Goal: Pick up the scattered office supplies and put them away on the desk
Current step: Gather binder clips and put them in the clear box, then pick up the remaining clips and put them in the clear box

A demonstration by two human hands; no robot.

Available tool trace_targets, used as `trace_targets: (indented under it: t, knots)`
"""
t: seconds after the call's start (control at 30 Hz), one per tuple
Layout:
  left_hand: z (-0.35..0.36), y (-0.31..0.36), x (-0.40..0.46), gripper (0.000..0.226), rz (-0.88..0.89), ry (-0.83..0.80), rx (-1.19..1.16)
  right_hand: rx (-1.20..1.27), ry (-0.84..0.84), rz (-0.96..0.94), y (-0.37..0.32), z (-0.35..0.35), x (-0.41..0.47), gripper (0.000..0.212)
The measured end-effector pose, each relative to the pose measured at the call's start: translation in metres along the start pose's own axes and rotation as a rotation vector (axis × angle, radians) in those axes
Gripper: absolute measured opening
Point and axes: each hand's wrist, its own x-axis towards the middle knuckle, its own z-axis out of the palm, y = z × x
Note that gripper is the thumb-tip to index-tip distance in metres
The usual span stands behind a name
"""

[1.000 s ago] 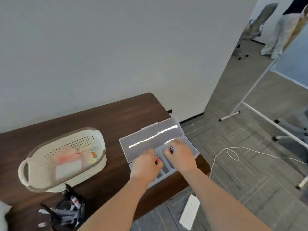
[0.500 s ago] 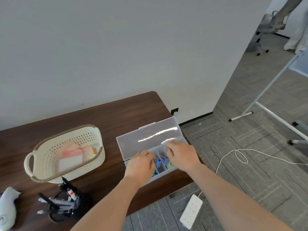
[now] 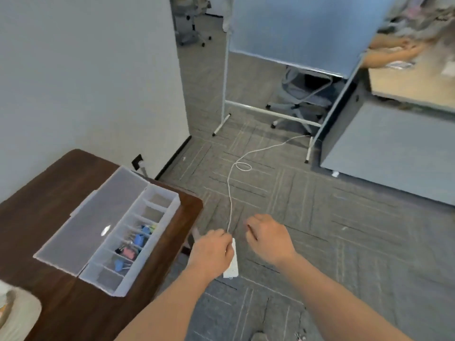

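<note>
A clear compartment box [image 3: 157, 196] lies on the dark wooden desk [image 3: 56, 183] with its lid [image 3: 98, 217] folded open to the left. Blue and pink binder clips [image 3: 131, 249] fill its middle compartments; the end ones look empty. My left hand [image 3: 211, 252] and my right hand [image 3: 268, 237] hover past the desk's right edge, above the floor. Both have curled fingers, and I see nothing in either. Something small and clip-like [image 3: 299, 337] lies on the carpet at the bottom edge, blurred.
A white power strip [image 3: 234, 267] lies on the floor under my left hand, its cable [image 3: 230, 193] trailing toward a whiteboard stand [image 3: 225, 94]. An office chair [image 3: 300, 99] stands behind it. The basket's corner [image 3: 17, 313] shows bottom left. Another person's hands [image 3: 394, 50] work at a far table.
Both hands have left the compartment box and moved right, off the desk and over the floor. My view has swung right and down toward the carpet.
</note>
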Motion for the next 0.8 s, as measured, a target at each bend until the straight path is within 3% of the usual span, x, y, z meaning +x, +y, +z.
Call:
trace_targets:
  t: [0.13,0.4,0.63,0.8]
  knots:
    - [0.049,0.076,0.007,0.017,0.181,-0.103,-0.032,-0.034,-0.014,0.265,0.065,0.001,-0.106,0.016]
    - [0.165,0.221,-0.019,0.019,0.51,-0.37,-0.028,0.072,-0.108,0.777,0.153,0.023,-0.3,0.038]
    - [0.297,0.299,-0.064,0.029,0.531,-0.551,0.065,0.185,-0.167,0.986,0.242,0.084,-0.444,0.047]
    - [0.439,0.323,-0.077,0.041,0.518,-0.59,0.073,0.219,-0.208,1.05,0.332,0.179,-0.524,0.051]
